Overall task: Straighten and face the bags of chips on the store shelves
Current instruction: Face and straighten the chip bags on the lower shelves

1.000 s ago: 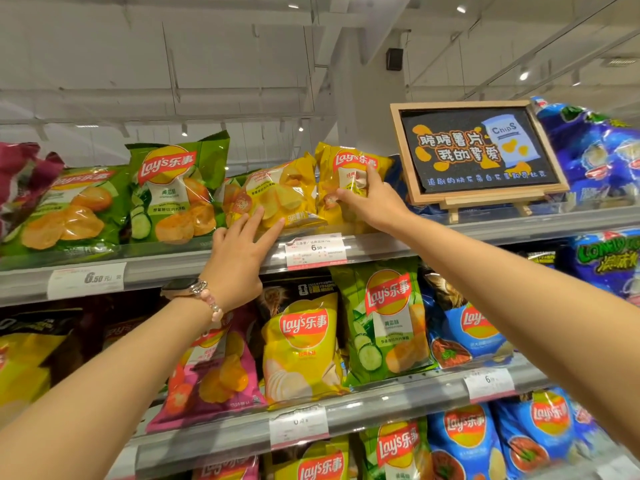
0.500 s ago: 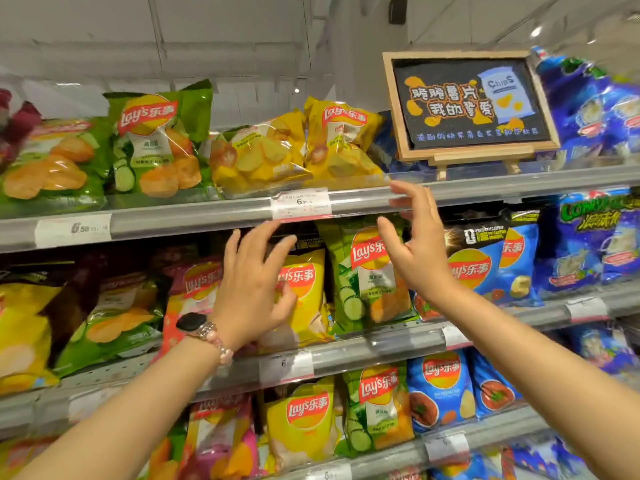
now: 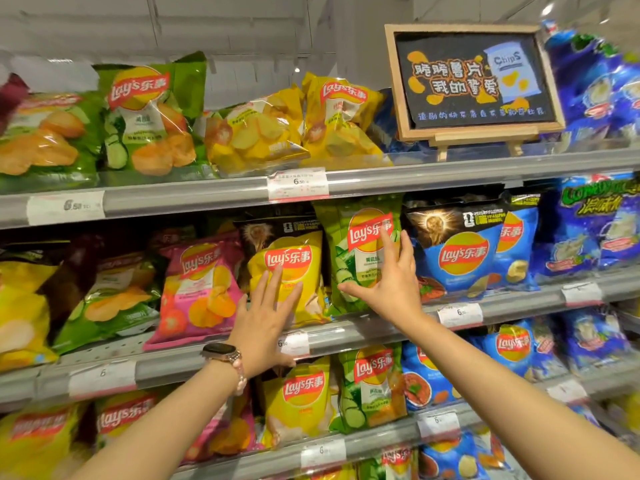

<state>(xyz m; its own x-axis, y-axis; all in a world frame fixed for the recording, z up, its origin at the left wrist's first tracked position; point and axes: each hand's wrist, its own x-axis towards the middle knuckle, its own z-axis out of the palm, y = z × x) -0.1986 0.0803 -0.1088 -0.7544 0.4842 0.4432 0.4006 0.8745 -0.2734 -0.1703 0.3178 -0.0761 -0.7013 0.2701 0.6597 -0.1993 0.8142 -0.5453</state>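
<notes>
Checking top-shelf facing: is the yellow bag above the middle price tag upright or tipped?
Tipped. The yellow bag lies slanted on its side, leaning against the upright yellow bag beside it.

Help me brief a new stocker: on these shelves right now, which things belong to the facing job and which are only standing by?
Job:
- yellow Lay's bag, middle shelf, under the left hand
- green cucumber Lay's bag, at the right hand
- tilted yellow bags on the top shelf

Standing by:
- chalkboard chips sign
- price tag
- wristwatch
</notes>
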